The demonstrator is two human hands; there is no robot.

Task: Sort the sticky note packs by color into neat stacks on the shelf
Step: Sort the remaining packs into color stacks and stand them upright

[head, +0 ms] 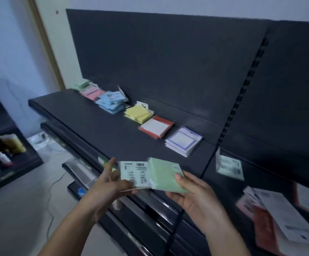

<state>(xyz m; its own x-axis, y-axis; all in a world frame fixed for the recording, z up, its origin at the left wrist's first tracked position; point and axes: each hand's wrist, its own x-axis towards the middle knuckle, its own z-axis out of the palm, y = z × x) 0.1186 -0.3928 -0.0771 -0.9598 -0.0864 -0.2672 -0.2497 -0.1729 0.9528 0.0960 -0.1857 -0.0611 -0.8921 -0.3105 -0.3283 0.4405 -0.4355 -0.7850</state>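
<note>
Holding two green packs just before the shelf [103, 133]: your left hand [107, 187] pinches the labelled pack [134, 172], barcode side up; your right hand [192, 194] grips the plain pack [164, 176], its edge overlapping the first, probably to pair them for the green stack [82, 83] at the far left; both square, pale mint, film-wrapped.

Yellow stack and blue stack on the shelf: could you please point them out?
yellow stack [138, 113]: head view, top pack's face.
blue stack [111, 104]: head view, middle of the pile.
</note>
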